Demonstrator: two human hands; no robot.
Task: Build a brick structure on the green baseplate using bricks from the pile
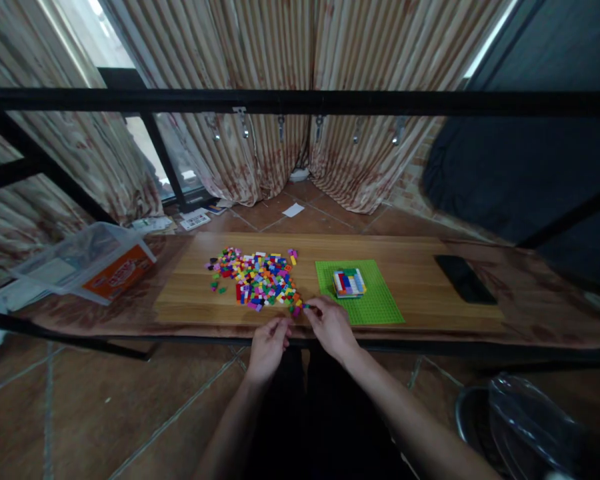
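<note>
My right hand is at the near right edge of a heap of loose toy bricks, its fingertips closed on a small dark brick. Beside it, my left hand hovers at the board's front edge with thumb and fingers pressed together; whatever they may hold is hidden. A green baseplate lies to the right of the heap. On it stands a low, roughly square build of bricks, with red, white, blue and light blue pieces on top.
The wooden board rests on a brown cloth-covered surface. A dark phone-like slab lies at its right end. To the left is a clear plastic box with an orange label. A black metal bar crosses beyond the board. A bin stands lower right.
</note>
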